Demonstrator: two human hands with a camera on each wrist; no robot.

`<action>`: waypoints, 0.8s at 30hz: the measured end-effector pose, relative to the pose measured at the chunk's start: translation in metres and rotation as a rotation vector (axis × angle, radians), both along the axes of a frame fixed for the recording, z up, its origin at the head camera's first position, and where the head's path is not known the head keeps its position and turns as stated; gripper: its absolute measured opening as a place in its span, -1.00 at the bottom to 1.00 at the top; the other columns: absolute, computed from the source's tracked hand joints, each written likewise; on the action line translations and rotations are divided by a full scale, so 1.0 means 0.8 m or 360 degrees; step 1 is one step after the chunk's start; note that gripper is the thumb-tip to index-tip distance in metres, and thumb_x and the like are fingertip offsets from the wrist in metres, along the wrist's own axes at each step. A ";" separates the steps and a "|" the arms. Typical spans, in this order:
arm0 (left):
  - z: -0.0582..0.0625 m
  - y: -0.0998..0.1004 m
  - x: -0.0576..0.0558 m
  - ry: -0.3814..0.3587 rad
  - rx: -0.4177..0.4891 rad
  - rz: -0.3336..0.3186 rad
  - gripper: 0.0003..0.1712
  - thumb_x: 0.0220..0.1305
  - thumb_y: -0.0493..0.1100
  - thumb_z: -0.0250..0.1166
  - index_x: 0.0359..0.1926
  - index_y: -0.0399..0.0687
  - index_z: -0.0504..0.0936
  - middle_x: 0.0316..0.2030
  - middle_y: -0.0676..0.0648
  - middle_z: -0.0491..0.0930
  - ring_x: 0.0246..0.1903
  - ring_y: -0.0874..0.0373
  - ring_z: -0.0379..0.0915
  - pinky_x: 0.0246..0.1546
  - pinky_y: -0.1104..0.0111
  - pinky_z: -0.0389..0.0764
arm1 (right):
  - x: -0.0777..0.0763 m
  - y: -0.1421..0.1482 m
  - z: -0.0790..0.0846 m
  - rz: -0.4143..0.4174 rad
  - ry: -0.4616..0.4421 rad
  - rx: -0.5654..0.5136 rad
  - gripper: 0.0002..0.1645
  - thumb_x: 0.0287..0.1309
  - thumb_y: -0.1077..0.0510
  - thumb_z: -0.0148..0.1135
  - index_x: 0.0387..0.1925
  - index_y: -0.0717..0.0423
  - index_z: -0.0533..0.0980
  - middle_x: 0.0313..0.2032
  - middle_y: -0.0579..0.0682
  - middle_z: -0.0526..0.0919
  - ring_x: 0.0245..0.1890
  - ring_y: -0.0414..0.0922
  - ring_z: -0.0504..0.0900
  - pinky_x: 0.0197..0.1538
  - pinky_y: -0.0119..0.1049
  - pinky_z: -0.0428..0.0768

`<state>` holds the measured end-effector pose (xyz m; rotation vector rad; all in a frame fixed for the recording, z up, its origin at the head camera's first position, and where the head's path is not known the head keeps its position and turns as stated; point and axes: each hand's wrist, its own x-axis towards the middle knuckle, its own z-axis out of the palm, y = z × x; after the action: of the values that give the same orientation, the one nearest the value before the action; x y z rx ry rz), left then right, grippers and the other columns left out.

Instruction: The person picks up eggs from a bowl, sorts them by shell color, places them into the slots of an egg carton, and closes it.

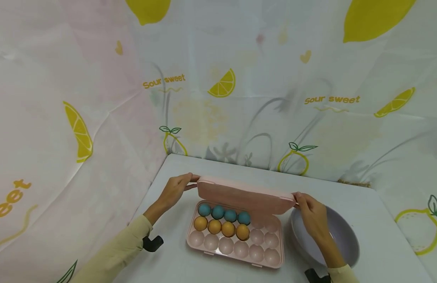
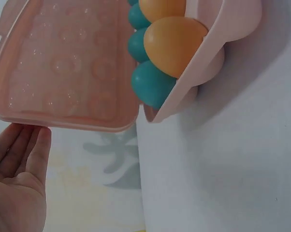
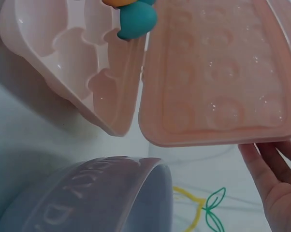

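A pink plastic egg box (image 1: pixel 241 249) lies on the table, its lid (image 1: pixel 239 194) raised at the back hinge. Several teal eggs (image 1: pixel 217 212) fill the left of the back row, with several orange-yellow eggs (image 1: pixel 214 226) in the row before them. The front row and the right-hand cups hold nothing. My left hand (image 1: pixel 174 192) holds the lid's left end by the fingertips. At the opposite end, my right hand (image 1: pixel 312 214) grips the lid's right corner. In both wrist views, the fingers meet the lid's side edge; their hold is partly hidden behind it.
A grey-purple bowl (image 1: pixel 340 232) with raised letters on its outside stands right of the egg box, partly under my right forearm. The white table (image 1: pixel 161 251) meets a lemon-printed cloth (image 1: pixel 225 125) at the back and left.
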<state>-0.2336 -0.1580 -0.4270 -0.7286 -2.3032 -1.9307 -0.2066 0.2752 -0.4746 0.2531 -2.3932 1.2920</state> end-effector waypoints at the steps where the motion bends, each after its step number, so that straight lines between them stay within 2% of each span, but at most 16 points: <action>1: 0.001 0.000 0.002 0.0027 -0.0011 -0.0012 -0.56 0.36 -0.16 -0.21 -0.07 -0.44 0.46 -0.10 -0.24 0.50 -0.07 0.04 0.42 -0.13 0.16 0.45 | 0.004 0.000 0.002 -0.0002 0.0002 0.0026 -0.68 0.23 -0.01 -0.09 -0.19 -0.04 0.56 -0.25 -0.06 0.61 -0.30 -0.20 0.59 -0.30 -0.50 0.53; 4: 0.003 -0.001 0.009 0.0079 -0.0022 -0.0064 -0.57 0.37 -0.20 -0.22 -0.07 -0.44 0.47 -0.10 -0.26 0.50 -0.05 0.03 0.41 -0.11 0.16 0.45 | 0.008 0.005 -0.008 -0.0008 0.0054 0.0100 -0.73 0.22 0.07 -0.06 -0.18 -0.08 0.57 -0.26 -0.12 0.62 -0.31 -0.27 0.57 -0.35 -0.55 0.49; 6: 0.004 -0.003 0.015 0.0114 -0.0045 -0.0100 -0.58 0.37 -0.22 -0.23 -0.07 -0.41 0.48 -0.09 -0.26 0.50 -0.05 0.03 0.41 -0.10 0.18 0.44 | 0.015 0.002 -0.006 -0.0025 0.0094 0.0157 -0.74 0.21 0.10 -0.04 -0.19 -0.12 0.57 -0.27 -0.15 0.61 -0.30 -0.29 0.55 -0.36 -0.53 0.44; 11: 0.006 -0.006 0.030 0.0241 -0.0193 -0.0097 -0.62 0.35 -0.24 -0.18 -0.12 -0.27 0.56 -0.13 -0.16 0.54 -0.08 0.07 0.44 -0.07 0.29 0.44 | 0.050 -0.028 0.037 0.0002 0.0142 0.0213 -0.78 0.17 0.11 0.02 -0.31 -0.15 0.60 -0.34 -0.19 0.61 -0.43 -0.26 0.46 -0.47 -0.47 0.35; 15: 0.006 -0.004 0.038 0.0381 -0.0310 -0.0090 -0.66 0.32 -0.26 -0.12 -0.17 -0.20 0.60 -0.16 -0.10 0.57 -0.08 0.09 0.44 -0.04 0.35 0.41 | 0.064 -0.041 0.051 0.0118 0.0205 0.0192 -0.81 0.11 0.23 0.09 -0.36 -0.07 0.60 -0.40 -0.17 0.62 -0.50 -0.28 0.47 -0.52 -0.52 0.37; 20: 0.004 -0.002 0.049 0.0531 -0.0405 -0.0169 -0.69 0.28 -0.31 -0.07 -0.19 -0.15 0.62 -0.16 -0.09 0.57 -0.09 0.08 0.45 -0.07 0.36 0.43 | 0.072 -0.050 0.048 0.0233 0.0370 0.0295 -0.78 0.00 0.32 0.17 -0.36 -0.05 0.60 -0.41 -0.20 0.62 -0.45 -0.30 0.52 -0.39 -0.59 0.42; 24: 0.001 0.001 0.056 0.0583 -0.0458 -0.0212 -0.72 0.25 -0.32 -0.02 -0.19 -0.14 0.62 -0.14 -0.10 0.56 -0.08 0.04 0.44 -0.08 0.36 0.44 | 0.075 -0.057 0.045 0.0384 0.0457 0.0268 -0.77 -0.06 0.36 0.20 -0.37 0.01 0.59 -0.40 -0.18 0.62 -0.40 -0.27 0.56 -0.31 -0.59 0.48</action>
<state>-0.1892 -0.1574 -0.4262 -1.1770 -2.3621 -1.3688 -0.1470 0.2299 -0.4384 0.7445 -2.2734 1.0655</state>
